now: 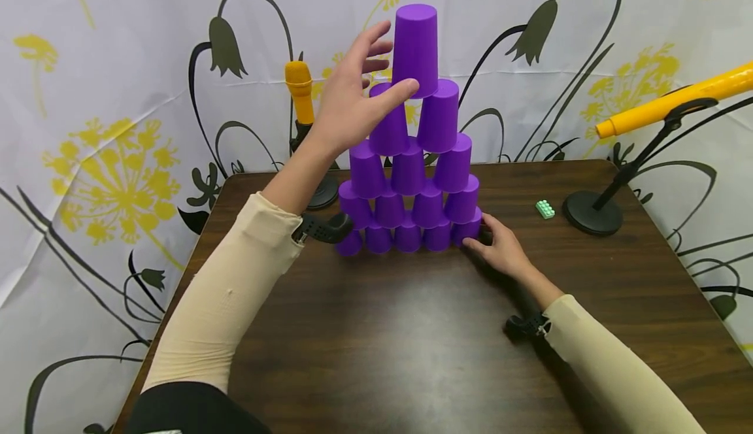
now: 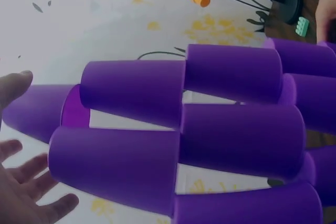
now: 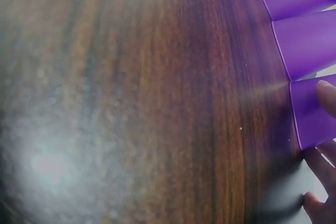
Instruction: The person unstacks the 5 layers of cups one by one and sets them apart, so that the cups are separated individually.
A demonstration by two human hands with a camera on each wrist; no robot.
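Purple upside-down cups are stacked in a pyramid of several rows, with a single top cup [image 1: 416, 48] at its peak. Beside that cup is my left hand [image 1: 355, 97], fingers spread and thumb in front of its lower rim. The left wrist view shows space between this top cup [image 2: 37, 108] and the fingers [image 2: 37, 182]. Low on the right, my right hand [image 1: 502, 248] holds the bottom row's end cup [image 1: 467, 233] between thumb and fingers. The thumb [image 3: 328, 98] lies over that cup [image 3: 307, 116] in the right wrist view.
The pyramid stands on a dark wooden table [image 1: 412, 329]. Behind its left side is a yellow microphone [image 1: 300, 87] on a stand. To the right are a small green toy brick [image 1: 545, 209] and a black stand [image 1: 593, 213] bearing a yellow tube-shaped object [image 1: 676, 99]. A flower-patterned cloth [image 1: 135, 2] hangs behind.
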